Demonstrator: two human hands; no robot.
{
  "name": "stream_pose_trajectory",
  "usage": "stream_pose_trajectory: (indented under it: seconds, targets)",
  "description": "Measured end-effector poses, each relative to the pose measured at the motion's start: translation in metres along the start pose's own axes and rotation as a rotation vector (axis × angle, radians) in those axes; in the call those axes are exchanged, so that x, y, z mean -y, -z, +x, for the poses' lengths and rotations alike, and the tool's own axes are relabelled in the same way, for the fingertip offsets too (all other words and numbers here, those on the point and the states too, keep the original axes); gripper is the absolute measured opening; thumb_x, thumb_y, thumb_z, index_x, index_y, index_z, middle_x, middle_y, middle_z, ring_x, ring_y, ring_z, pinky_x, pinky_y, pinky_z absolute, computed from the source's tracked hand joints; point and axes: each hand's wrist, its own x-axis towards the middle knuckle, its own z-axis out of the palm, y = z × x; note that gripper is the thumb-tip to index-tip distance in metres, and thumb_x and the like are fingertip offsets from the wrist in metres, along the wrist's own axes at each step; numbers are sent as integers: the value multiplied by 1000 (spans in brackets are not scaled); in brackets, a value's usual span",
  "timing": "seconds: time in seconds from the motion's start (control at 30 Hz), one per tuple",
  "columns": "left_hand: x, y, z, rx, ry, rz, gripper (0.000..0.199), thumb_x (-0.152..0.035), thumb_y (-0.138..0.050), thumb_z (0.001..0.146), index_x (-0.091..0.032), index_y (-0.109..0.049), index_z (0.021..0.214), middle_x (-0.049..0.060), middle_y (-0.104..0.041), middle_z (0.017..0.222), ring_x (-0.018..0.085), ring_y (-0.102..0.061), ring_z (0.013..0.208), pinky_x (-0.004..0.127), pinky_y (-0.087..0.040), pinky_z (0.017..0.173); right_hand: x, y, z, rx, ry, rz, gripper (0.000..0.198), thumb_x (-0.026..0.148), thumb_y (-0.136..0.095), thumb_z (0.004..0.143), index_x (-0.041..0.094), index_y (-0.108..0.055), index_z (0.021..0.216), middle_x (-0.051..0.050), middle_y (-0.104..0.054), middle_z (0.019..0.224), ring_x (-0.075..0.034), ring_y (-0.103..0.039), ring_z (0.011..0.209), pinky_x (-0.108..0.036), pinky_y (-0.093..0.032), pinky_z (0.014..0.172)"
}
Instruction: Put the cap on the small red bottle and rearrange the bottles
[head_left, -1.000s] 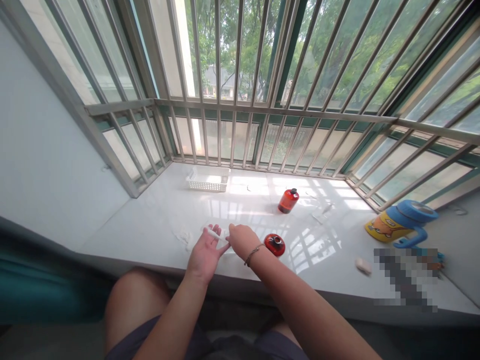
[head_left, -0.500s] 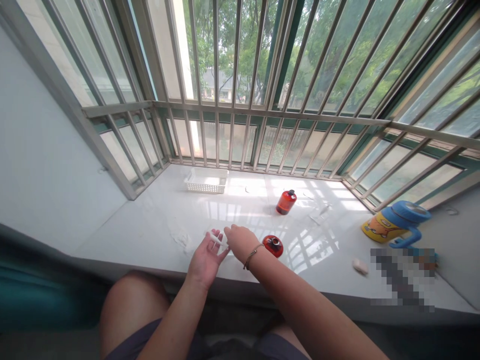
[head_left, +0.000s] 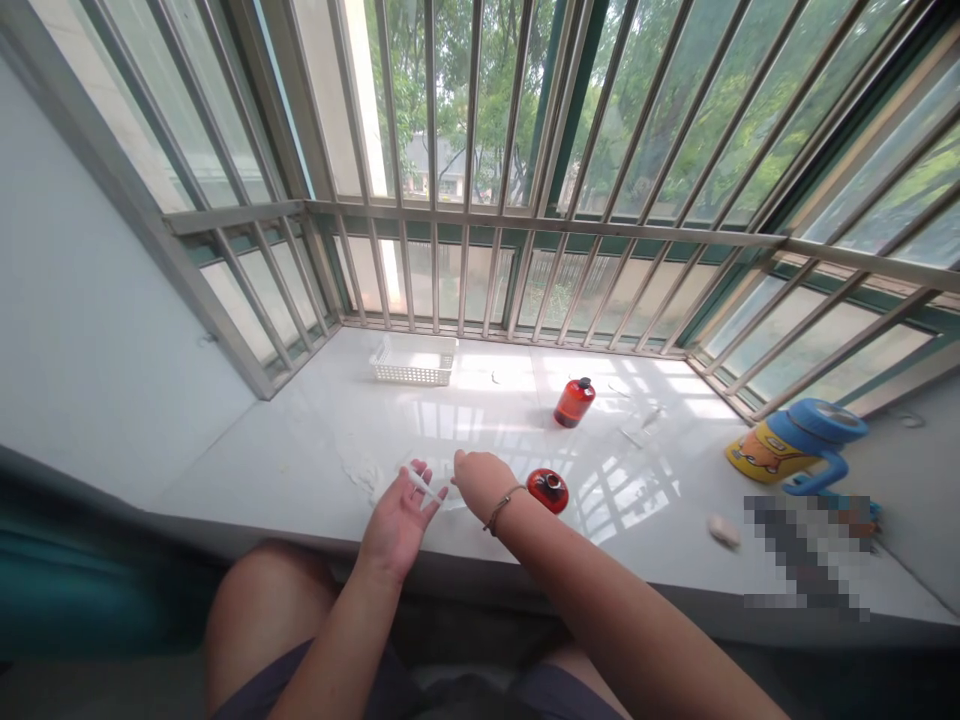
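Observation:
My left hand (head_left: 395, 525) is palm up just above the front of the sill, its fingers curled around a slim white tapered piece (head_left: 425, 487) that looks like a small nozzle or tube. To its right, my right hand (head_left: 484, 485) is closed, back toward me; whatever its fingers pinch is hidden. A small gap separates the two hands. Right of my right wrist stands an uncapped red bottle (head_left: 547, 492). Farther back is a second red bottle (head_left: 574, 403) with a black cap. White scraps (head_left: 362, 480) lie left of my left hand.
A white mesh basket (head_left: 414, 362) sits at the back of the white sill (head_left: 247, 470). Clear pieces (head_left: 643, 428) lie right of the capped bottle. A blue-and-yellow jug (head_left: 795, 440) and a pale lump (head_left: 724, 531) are on the right. Metal window bars (head_left: 480, 225) enclose the sill.
My left hand has moved left, away from my right hand, with the white piece in it. A gap now shows between the hands. My right hand has barely moved.

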Motion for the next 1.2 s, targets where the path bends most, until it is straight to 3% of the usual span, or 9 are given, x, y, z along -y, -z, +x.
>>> stream_pose_trajectory:
  seconds: [0.13, 0.3, 0.43, 0.57, 0.7, 0.83, 0.97, 1.1, 1.2]
  targets:
    - [-1, 2, -1, 28, -12, 30, 10, -17, -64, 102, -18, -74, 100, 8, -71, 121, 21, -69, 110, 65, -56, 112, 0, 2, 0, -20, 51, -24, 31, 21, -70, 99, 21, -63, 129, -15, -70, 125, -28, -77, 104, -34, -59, 82]
    - [-2, 2, -3, 22, -19, 51, 11, -18, -64, 102, -18, -75, 100, 9, -70, 124, 20, -68, 110, 62, -61, 105, 2, 4, 3, -13, 28, -48, 27, 23, -70, 99, 13, -65, 123, -16, -74, 107, -30, -78, 100, -35, -60, 82]
    - [-3, 1, -4, 20, -18, 59, 9, -18, -66, 100, -18, -75, 100, 10, -70, 125, 21, -67, 110, 60, -63, 102, 2, 4, 3, -32, 52, -56, 37, 21, -75, 95, 20, -62, 130, -16, -69, 126, -28, -78, 101, -34, -60, 81]
    - [-3, 0, -4, 16, -18, 71, 8, -18, -67, 99, -18, -75, 100, 10, -70, 126, 22, -67, 109, 57, -67, 95, 4, 3, 1, -16, 50, -70, 32, 21, -76, 94, 16, -66, 124, -17, -71, 116, -31, -77, 105, -38, -61, 85]
    - [-2, 1, -4, 39, -42, 85, 7, -19, -74, 94, -17, -75, 101, 11, -70, 126, 23, -67, 109, 51, -68, 90, 6, 2, -1, -32, 43, -75, 45, 23, -78, 93, 21, -60, 134, -19, -65, 134, -31, -75, 110, -39, -61, 85]
    - [0, 1, -4, 60, -68, 91, 12, -21, -82, 88, -17, -75, 97, 11, -70, 125, 23, -68, 108, 45, -69, 86, 8, 2, -1, -9, 23, -79, 48, 21, -83, 88, 15, -61, 130, -18, -71, 118, -30, -77, 102, -37, -62, 84]
    - [0, 0, -4, 91, -77, 103, 16, -23, -84, 86, -16, -75, 98, 11, -70, 126, 24, -67, 110, 42, -68, 84, 8, 2, -1, -32, 34, -80, 57, 20, -86, 84, 21, -58, 134, -17, -68, 129, -31, -77, 105, -38, -62, 84]
    - [0, 2, -4, 91, -85, 112, 16, -23, -84, 87, -16, -76, 98, 11, -71, 124, 23, -68, 109, 41, -68, 84, 8, 2, 0, -15, 14, -81, 53, 19, -89, 80, 16, -63, 126, -16, -72, 115, -31, -78, 103, -38, -63, 84]
    - [1, 3, -2, 96, -86, 114, 14, -22, -84, 87, -16, -76, 96, 10, -72, 121, 23, -68, 108, 40, -68, 84, 8, 2, 0, -21, 48, -76, 59, 20, -90, 78, 22, -62, 130, -15, -70, 127, -30, -78, 104, -37, -63, 83]
